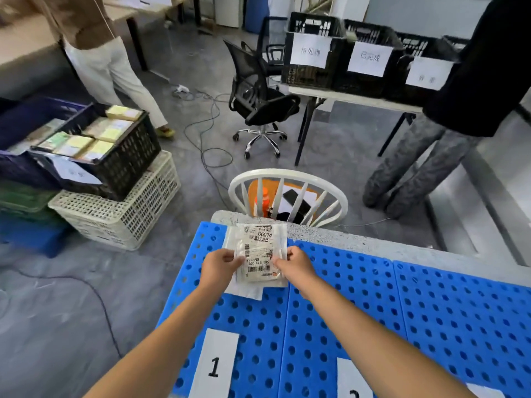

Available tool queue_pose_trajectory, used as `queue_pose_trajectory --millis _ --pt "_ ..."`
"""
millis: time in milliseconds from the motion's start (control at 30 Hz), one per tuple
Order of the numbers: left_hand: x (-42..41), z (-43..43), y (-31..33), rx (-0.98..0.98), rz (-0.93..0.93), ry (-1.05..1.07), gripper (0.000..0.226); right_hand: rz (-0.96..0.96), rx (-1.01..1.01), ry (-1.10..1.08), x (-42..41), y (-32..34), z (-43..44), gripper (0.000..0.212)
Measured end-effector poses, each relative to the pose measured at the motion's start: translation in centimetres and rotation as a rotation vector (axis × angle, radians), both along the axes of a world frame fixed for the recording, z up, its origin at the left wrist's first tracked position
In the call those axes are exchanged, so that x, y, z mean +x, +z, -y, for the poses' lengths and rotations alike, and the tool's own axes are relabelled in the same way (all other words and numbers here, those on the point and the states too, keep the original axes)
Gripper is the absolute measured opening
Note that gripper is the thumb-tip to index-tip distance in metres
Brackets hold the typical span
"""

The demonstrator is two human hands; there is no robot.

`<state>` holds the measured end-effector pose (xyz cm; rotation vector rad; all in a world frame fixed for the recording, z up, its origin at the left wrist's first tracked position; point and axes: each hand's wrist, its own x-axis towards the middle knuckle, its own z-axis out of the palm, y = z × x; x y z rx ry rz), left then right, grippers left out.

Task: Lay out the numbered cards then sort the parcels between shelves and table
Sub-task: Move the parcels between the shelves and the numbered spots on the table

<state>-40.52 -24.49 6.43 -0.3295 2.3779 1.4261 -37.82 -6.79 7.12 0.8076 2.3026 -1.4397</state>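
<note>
Parcel [260,254] between both hands' fingers [238,259]

Black office chair [264,106], white chair [287,173], bystander [425,168] at right.

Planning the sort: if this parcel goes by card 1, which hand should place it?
Likely left. The left hand pinches the parcel, and card 1 lies nearer that arm; the right hand would cross over.

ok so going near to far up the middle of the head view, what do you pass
card 1 → parcel → white chair → office chair
</note>
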Motion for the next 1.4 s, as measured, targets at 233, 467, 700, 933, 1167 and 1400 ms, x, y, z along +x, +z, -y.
queue_pose_trajectory --millis 233,467,700,933,1167,1400 --pt "-3.1 0.7 -1.9 -0.061 -0.009 0.053 0.017 0.114 0.058 0.122 -3.3 -2.8 2.2 0.038" --pt "-2.3 1.7 -0.9 -0.156 0.039 0.031 0.050 0.173 0.169 0.304 -2.4 -0.8 1.1 0.053" --pt "-3.6 -3.1 8.3 -0.241 -0.283 -0.330 0.037 -0.130 0.397 0.347 -0.9 9.7 -5.3 0.040" --pt "-1.7 -13.1 22.4 -0.508 -0.760 -0.711 0.042 -0.350 0.746 0.311 5.3 23.5 -13.3 0.063" --pt "8.5 -23.4 32.5 -0.453 -1.114 -0.848 0.051 -0.403 0.899 0.035 18.8 30.4 -21.7 0.068" --pt "23.0 -33.4 33.8 -0.367 -1.311 -1.086 0.062 -0.285 0.943 -0.179 37.4 31.7 -27.9 0.066"
